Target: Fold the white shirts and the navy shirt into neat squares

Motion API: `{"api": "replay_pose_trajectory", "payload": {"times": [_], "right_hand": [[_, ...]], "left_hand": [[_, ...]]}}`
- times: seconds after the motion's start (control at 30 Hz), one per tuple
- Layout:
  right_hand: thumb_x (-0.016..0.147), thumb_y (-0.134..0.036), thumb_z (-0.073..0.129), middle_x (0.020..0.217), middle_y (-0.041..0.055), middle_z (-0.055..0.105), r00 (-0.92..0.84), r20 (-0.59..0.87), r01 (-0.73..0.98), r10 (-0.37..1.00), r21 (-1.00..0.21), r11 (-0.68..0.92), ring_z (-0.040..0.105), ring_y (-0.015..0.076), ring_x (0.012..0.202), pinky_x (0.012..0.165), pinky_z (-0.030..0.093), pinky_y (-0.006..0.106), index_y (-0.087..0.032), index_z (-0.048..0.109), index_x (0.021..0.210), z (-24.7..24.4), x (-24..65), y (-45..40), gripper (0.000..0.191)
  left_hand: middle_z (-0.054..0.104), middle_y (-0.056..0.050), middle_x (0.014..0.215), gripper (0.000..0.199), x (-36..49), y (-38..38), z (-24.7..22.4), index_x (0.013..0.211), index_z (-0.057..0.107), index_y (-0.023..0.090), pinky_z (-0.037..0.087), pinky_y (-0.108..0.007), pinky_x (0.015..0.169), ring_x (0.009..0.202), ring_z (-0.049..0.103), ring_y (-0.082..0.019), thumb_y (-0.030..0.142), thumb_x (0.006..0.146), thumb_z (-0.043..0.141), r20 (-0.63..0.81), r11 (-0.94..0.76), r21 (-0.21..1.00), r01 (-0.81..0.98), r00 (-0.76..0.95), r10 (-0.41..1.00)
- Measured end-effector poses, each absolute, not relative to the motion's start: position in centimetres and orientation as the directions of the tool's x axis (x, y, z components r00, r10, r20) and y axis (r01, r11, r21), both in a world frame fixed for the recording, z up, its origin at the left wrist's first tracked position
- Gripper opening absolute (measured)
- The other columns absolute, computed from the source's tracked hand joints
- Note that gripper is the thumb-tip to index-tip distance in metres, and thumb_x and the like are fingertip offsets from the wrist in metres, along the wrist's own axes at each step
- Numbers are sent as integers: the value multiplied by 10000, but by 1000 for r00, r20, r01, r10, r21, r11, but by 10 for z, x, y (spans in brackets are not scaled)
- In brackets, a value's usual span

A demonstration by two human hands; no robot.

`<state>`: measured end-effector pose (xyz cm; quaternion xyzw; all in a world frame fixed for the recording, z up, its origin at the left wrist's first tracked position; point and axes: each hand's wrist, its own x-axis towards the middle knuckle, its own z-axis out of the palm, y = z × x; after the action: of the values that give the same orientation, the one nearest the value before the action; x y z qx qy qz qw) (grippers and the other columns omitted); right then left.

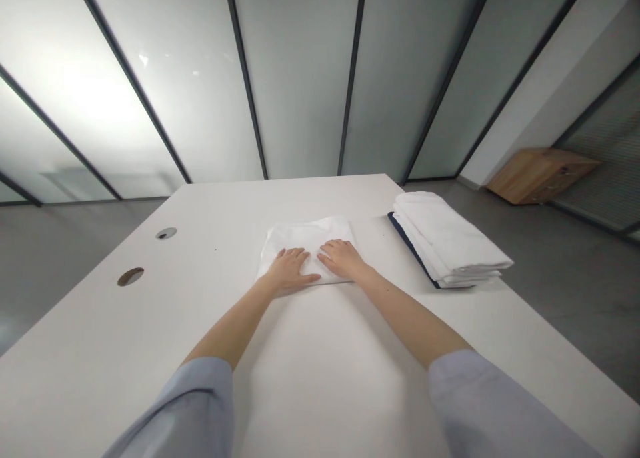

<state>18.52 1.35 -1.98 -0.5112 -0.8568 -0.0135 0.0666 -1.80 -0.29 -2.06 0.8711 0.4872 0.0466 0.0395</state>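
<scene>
A folded white cloth [313, 233] lies flat near the middle of the white table. My left hand [291, 270] rests palm down on its front left part, fingers spread and the thumb pointing right along the near edge. On the front right part lies my right hand [342, 258], also palm down, with its fingers stretched toward the left. Neither hand grips the cloth. The two hands are a little apart, with white fabric showing between them.
At the right of the table [320, 378] is a stack of folded white cloths [447, 235] on a dark blue piece [413, 248]. Two round holes are at the table's left. A wooden cabinet [540, 175] stands on the floor at the far right, near frosted panels.
</scene>
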Motion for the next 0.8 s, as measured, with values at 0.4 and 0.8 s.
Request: {"api": "replay_pose_trajectory", "payload": {"times": [0.4,0.8], "right_hand": [[770,-721,519,1466,191,386,-541,100,837,835,-34,546,328,335,1359,1094,258,451,-127,462,1379,-30,214,-20,853],[921,-479,457,1162,84,667,-614,20,782,789,-123,611,607,231,1058,899,421,320,-199,655,1121,-2,197,-9,396]], "left_hand": [[366,-131,1491,873,-27,-18,-29,1380,435,213,187,-472,1118,1374,298,-331,782,719,459,38,-477,80,875,476,879],[502,-67,1376,589,-16,-15,-13,1327,467,273,378,-423,1013,1247,445,-285,250,747,565,-58,-517,58,854,520,852]]}}
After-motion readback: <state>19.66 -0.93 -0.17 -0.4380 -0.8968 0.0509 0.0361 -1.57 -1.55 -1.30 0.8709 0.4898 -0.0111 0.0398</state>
